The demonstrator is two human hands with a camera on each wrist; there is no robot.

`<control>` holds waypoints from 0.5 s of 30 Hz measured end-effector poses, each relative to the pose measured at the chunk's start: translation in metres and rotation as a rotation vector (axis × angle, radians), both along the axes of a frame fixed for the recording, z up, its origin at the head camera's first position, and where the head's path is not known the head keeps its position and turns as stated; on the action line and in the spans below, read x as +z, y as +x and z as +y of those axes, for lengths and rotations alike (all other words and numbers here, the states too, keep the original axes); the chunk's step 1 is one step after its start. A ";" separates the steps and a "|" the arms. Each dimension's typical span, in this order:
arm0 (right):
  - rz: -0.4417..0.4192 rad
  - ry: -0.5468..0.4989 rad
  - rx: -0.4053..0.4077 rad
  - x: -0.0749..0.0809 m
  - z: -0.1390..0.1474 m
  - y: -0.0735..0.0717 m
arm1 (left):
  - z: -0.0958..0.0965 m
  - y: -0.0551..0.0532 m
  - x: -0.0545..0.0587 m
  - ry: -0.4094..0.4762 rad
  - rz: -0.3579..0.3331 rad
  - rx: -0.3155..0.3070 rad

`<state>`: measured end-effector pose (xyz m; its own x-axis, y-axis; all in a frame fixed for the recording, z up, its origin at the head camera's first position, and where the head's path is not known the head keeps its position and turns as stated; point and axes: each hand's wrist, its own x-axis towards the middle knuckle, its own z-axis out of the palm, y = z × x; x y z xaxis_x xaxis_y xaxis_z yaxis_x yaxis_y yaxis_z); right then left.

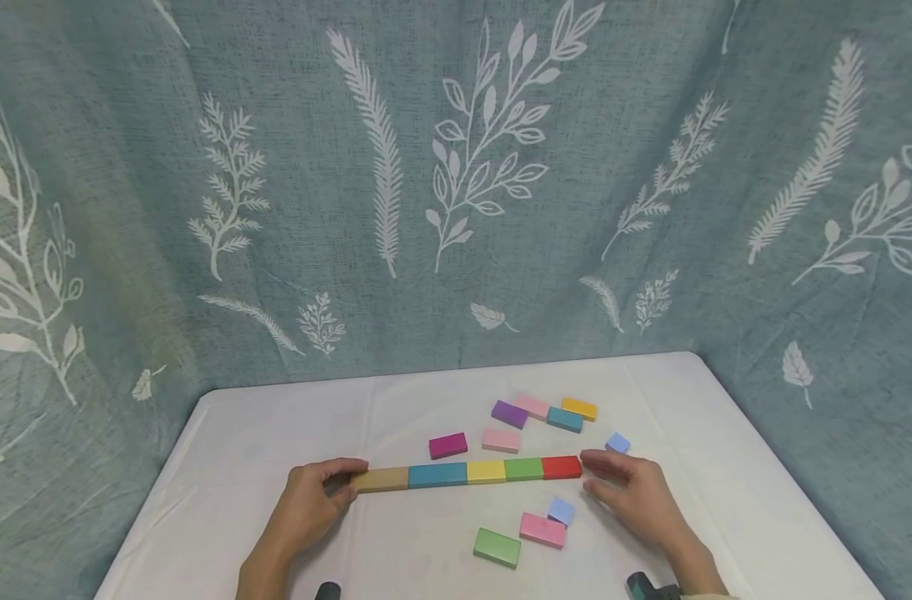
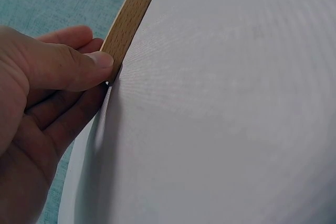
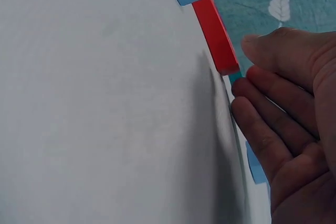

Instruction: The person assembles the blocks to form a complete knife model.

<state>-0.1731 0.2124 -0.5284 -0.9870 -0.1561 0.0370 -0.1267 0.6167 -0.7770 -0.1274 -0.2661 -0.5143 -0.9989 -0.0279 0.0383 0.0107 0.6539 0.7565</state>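
Note:
A row of blocks lies end to end on the white table: a plain wooden block (image 1: 381,480), then a blue block (image 1: 438,475), a yellow block (image 1: 486,472), a green block (image 1: 523,469) and a red block (image 1: 561,467). My left hand (image 1: 309,504) pinches the left end of the wooden block, its thumb (image 2: 100,60) against the near side and fingers behind. Just off the right end of the red block is my right hand (image 1: 639,498), thumb and fingers spread apart. In the right wrist view, a small gap parts the fingertips (image 3: 242,106) from the red block (image 3: 215,35).
Behind the row lie loose blocks: magenta (image 1: 448,446), pink (image 1: 502,440), purple (image 1: 509,414), blue (image 1: 564,419), orange (image 1: 579,408). In front are green (image 1: 497,547), pink (image 1: 542,530) and light blue (image 1: 561,511) ones. A patterned curtain (image 1: 276,208) hangs behind the white table (image 1: 276,425).

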 end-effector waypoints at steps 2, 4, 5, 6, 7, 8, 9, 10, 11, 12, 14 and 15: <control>-0.012 0.012 -0.017 0.001 0.004 0.005 | 0.000 0.000 0.000 0.000 -0.003 -0.001; -0.030 0.028 -0.038 0.002 0.008 0.011 | 0.000 0.000 0.001 0.000 -0.005 -0.003; -0.039 0.033 -0.047 0.003 0.010 0.015 | 0.000 0.000 0.001 0.000 -0.006 -0.004; -0.045 0.040 -0.057 0.004 0.013 0.018 | 0.000 0.000 0.001 0.002 -0.008 -0.003; -0.053 0.044 -0.067 0.004 0.015 0.022 | 0.000 0.000 0.001 0.002 -0.008 -0.003; -0.062 0.047 -0.078 0.005 0.018 0.027 | 0.000 0.000 0.001 0.002 -0.009 -0.003; -0.068 0.054 -0.088 0.005 0.020 0.031 | 0.000 0.000 0.001 0.001 -0.009 -0.003; -0.080 0.057 -0.099 0.004 0.022 0.035 | 0.000 -0.001 0.001 0.000 -0.009 -0.003; -0.094 0.058 -0.111 0.004 0.024 0.039 | 0.000 -0.001 0.002 0.000 -0.010 -0.003; -0.112 0.059 -0.126 0.003 0.025 0.043 | 0.000 0.000 0.002 -0.002 -0.010 -0.004; -0.160 0.044 -0.154 0.002 0.027 0.050 | -0.001 0.000 0.002 -0.004 -0.009 -0.006; -0.184 0.037 -0.165 0.002 0.028 0.053 | -0.001 0.000 0.002 -0.004 -0.009 -0.005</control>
